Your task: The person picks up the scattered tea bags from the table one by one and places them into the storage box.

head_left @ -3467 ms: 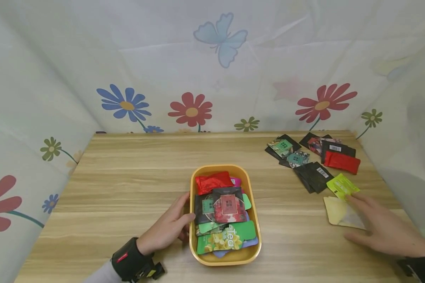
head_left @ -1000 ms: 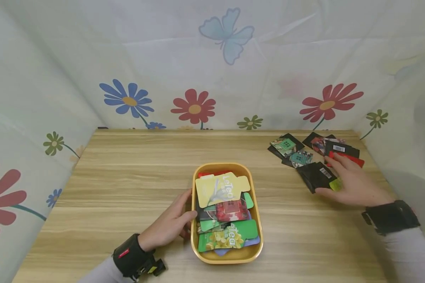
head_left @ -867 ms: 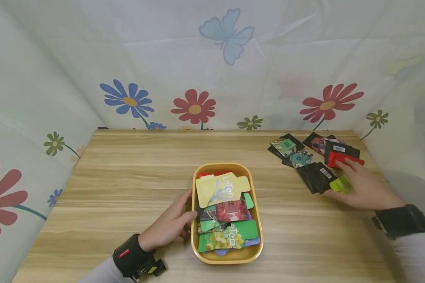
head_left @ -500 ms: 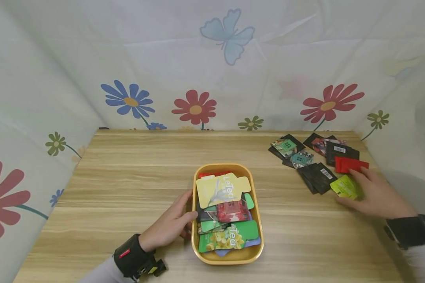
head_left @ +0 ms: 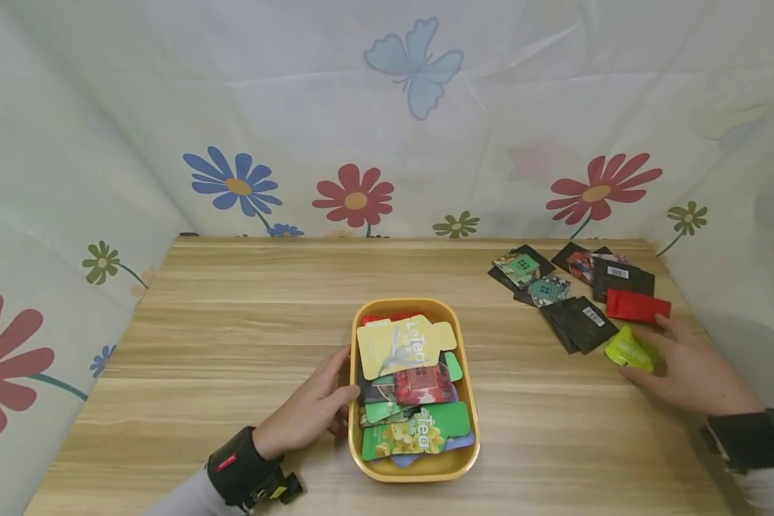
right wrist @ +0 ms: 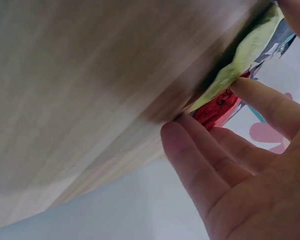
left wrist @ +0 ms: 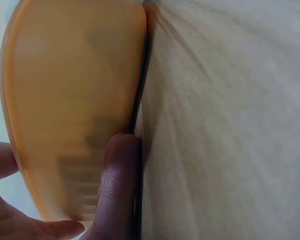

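A lime-green tea sachet (head_left: 628, 349) bows up between the thumb and fingers of my right hand (head_left: 696, 369), which pinches it at the table's right side. In the right wrist view the sachet (right wrist: 240, 60) stands creased, with its lower edge close to the wood. Just behind it lies a red sachet (head_left: 638, 306), near my fingertips. My left hand (head_left: 309, 408) holds the left side of a yellow plastic bin (head_left: 469, 430), thumb at the rim and fingers against the outer wall. Inside the bin, a pale-yellow LeTea sachet (head_left: 387, 350) lies above red, black and green ones.
Several black sachets lie at the back right, among them a plain pair (head_left: 577, 326), a green-labelled one (head_left: 521, 265) and a barcoded one (head_left: 622, 279). A flower-printed white curtain (head_left: 284, 115) encloses the wooden table (head_left: 232, 308) at the back and sides.
The pale-yellow sachet has come into the bin from the right. My right hand has drawn back from the red sachet and squeezed the lime-green one into a bow. My left hand stays put.
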`<state>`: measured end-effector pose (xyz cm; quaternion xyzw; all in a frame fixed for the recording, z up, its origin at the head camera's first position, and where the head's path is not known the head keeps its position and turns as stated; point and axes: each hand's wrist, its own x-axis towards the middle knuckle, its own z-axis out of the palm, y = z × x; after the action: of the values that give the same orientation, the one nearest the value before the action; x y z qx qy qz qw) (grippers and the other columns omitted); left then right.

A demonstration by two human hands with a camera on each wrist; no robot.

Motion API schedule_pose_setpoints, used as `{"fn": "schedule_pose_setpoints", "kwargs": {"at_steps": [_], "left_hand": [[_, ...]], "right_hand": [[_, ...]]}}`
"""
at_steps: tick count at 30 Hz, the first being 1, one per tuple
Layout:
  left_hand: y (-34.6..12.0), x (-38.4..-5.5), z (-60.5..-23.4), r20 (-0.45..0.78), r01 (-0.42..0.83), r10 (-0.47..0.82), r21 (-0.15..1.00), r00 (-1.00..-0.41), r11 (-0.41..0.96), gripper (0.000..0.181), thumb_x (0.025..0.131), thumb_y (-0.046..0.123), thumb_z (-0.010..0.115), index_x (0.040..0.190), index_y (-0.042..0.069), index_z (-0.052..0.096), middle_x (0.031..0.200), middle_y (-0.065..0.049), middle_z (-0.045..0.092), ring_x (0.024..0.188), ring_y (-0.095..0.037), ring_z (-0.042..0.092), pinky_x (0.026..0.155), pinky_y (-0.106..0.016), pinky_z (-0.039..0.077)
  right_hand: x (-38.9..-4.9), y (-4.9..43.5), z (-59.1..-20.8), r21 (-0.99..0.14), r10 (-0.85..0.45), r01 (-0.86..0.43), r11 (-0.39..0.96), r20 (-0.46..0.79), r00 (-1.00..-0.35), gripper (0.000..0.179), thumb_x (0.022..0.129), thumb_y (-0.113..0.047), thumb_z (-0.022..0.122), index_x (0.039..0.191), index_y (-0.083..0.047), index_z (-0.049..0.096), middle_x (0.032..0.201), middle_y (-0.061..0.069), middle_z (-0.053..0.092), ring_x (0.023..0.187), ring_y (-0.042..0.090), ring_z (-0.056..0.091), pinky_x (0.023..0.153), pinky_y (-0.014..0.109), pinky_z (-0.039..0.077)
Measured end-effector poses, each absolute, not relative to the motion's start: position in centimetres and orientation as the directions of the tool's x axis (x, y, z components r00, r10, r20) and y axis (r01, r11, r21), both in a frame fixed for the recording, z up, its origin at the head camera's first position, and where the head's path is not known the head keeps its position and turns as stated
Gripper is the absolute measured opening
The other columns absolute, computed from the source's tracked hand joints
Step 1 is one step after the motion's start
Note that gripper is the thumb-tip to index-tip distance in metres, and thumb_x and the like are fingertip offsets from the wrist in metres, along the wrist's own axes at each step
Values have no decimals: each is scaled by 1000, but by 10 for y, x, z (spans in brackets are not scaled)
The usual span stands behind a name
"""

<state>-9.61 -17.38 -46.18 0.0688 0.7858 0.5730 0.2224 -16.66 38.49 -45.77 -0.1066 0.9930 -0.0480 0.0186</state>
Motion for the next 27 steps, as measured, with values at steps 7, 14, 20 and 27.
{"fn": "schedule_pose_setpoints", "kwargs": {"at_steps": [7, 14, 20, 27], "left_hand": [[-174, -96, -463, -269, -146, 365, 933, -892, 330, 70, 99, 32, 52, 160, 29, 18, 156, -9, 27, 73, -27, 62, 54, -43, 57], [-174, -96, -463, -273, -149, 363, 930, -891, 335, 70, 99, 33, 52, 160, 29, 18, 156, -10, 28, 73, -27, 63, 55, -43, 58], [-173, -97, -463, -272, -144, 362, 929, -892, 342, 70, 99, 32, 52, 160, 27, 18, 156, -10, 28, 74, -26, 64, 55, -42, 58], [-173, -97, -465, -271, -141, 361, 927, -892, 348, 70, 99, 33, 52, 160, 28, 19, 155, -10, 29, 74, -27, 63, 55, -42, 58]], "right_hand": [[-158, 379, -455, -92, -235, -238, 967, 42, -971, 79, 66, -43, 85, 122, 10, 65, 132, 41, 40, 112, 55, 45, 88, 72, 41], [-152, 375, -454, -99, -219, -223, 970, 53, -974, 82, 62, -44, 87, 121, 7, 64, 118, 36, 44, 94, 46, 53, 76, 66, 48], [-150, 374, -458, -157, -244, -247, 956, 39, -969, 93, 61, -47, 87, 131, 6, 55, 124, 37, 45, 101, 48, 51, 78, 66, 48], [-150, 368, -456, -230, -251, -237, 944, -33, -967, 104, 62, -49, 86, 137, 11, 46, 115, 33, 61, 102, 48, 57, 82, 64, 47]]}}
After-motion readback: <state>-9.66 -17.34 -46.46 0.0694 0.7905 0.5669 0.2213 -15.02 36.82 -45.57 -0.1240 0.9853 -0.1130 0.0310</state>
